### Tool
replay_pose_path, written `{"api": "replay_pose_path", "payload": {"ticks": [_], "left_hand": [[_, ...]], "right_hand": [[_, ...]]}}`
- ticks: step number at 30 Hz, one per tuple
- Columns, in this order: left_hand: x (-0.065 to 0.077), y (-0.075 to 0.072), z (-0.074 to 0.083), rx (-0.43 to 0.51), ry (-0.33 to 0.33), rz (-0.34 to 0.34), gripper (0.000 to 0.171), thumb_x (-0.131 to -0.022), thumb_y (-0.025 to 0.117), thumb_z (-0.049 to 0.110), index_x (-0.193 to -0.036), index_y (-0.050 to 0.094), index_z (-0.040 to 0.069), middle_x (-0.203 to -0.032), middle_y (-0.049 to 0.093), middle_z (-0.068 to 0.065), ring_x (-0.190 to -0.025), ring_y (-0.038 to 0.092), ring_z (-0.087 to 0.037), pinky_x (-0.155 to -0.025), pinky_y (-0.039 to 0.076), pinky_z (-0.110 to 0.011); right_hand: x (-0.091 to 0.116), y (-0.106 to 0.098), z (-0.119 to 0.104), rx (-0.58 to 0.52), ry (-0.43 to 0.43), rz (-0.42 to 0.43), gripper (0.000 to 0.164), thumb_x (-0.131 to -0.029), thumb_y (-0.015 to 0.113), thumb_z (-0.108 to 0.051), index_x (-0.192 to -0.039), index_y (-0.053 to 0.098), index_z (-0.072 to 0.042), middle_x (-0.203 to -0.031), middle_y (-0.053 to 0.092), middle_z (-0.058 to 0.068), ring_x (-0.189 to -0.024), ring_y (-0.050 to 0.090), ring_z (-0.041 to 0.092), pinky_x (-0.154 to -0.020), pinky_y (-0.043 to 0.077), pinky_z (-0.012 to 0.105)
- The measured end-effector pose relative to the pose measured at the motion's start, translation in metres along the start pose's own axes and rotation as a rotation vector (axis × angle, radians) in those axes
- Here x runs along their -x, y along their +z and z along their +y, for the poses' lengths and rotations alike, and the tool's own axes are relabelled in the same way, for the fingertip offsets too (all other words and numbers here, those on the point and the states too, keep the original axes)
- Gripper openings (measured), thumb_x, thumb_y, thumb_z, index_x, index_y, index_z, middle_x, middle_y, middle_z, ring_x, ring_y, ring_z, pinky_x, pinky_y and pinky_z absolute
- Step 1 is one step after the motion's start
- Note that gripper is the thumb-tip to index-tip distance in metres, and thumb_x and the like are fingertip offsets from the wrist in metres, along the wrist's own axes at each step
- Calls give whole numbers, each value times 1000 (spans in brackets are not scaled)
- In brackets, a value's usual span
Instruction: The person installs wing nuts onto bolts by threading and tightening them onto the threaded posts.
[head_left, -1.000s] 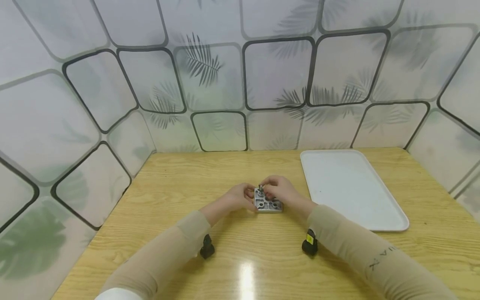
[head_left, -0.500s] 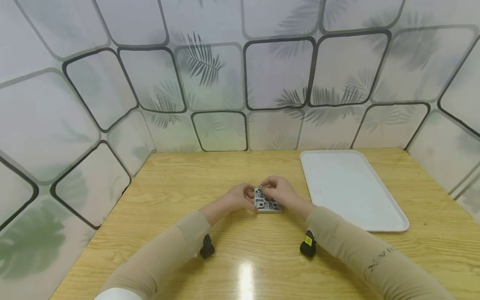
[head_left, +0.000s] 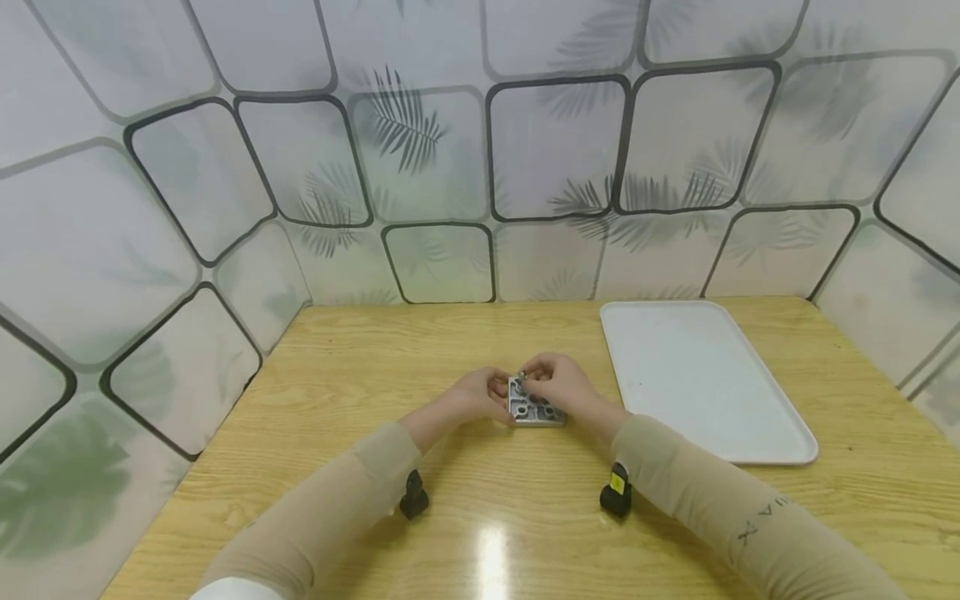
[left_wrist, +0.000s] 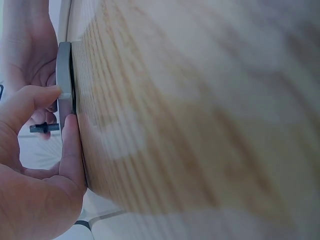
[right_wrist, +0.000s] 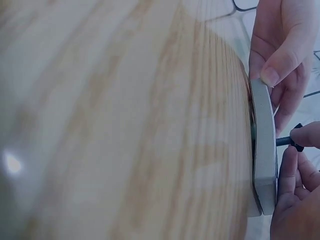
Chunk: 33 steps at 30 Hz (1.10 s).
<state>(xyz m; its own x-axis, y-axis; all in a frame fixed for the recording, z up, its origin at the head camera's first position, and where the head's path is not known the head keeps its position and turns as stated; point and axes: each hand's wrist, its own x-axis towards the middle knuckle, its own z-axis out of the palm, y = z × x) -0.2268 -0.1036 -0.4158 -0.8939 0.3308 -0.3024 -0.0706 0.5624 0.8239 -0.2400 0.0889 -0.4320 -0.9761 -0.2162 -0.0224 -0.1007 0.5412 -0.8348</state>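
Note:
A square metal plate [head_left: 538, 420] with recesses and round holes lies on the table, in the middle of the head view. My left hand [head_left: 477, 395] holds its left side, thumb on the near corner and fingers along the edge. Near the far left corner a dark hex-head bolt [right_wrist: 285, 141] stands upright in the plate, part of its thread showing above the surface. The right hand [head_left: 562, 385] reaches over the plate and pinches the bolt's head between thumb and fingers. In the left wrist view the bolt [left_wrist: 44, 128] sticks out beyond my left thumb.
A white tray [head_left: 697, 379] lies on the wooden table [head_left: 375, 350], to the right of the right hand. Patterned panels [head_left: 438, 262] rise behind the table and on both sides. Dark wrist cameras [head_left: 617, 492] hang below the sleeves.
The right hand's fingers have shifted slightly left and closed round the bolt's head, which stood more exposed before. My left hand and the plate stay put.

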Motion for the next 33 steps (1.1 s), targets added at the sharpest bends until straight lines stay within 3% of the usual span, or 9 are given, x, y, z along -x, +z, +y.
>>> {"api": "replay_pose_path", "payload": {"ticks": [6,21,26,30,33], "left_hand": [[0,0,-1,-6,1,4,79,-80,88,2,-150,51,-1,-124,65,-13,-106,65,-21,-97,55,-33],[-1,0,-3,-15,13,-4,77,-81,87,3,-149,52,-1,-125,65,-12,-107,66,-21,-98,56,-32],[-1,1,-3,0,11,-8,76,-81,87,2,-149,53,0,-124,65,-13,-106,66,-21,-95,56,-32],[-2,1,-4,21,20,1,77,-80,87,-2,-149,52,-2,-123,65,-14,-106,67,-21,-95,56,-31],[-3,1,-4,24,23,14,78,-78,87,-3,-148,52,-4,-123,66,-15,-105,67,-21,-96,56,-30]], "right_hand": [[1,1,-2,47,-4,13,19,-93,77,-17,-106,74,-2,-95,73,10,-83,61,17,-73,46,23],[6,5,-13,185,34,68,21,-95,79,-27,-91,68,-10,-92,70,7,-84,60,20,-71,45,26],[6,-1,-11,121,33,18,22,-95,77,-26,-99,70,-5,-95,71,9,-84,63,18,-71,48,24],[5,-6,-9,-30,14,-54,28,-100,62,-16,-114,69,7,-98,72,15,-79,66,13,-71,56,22],[4,-9,-7,-137,-2,-90,34,-98,51,-8,-120,65,15,-98,72,19,-76,65,10,-73,58,23]]}}
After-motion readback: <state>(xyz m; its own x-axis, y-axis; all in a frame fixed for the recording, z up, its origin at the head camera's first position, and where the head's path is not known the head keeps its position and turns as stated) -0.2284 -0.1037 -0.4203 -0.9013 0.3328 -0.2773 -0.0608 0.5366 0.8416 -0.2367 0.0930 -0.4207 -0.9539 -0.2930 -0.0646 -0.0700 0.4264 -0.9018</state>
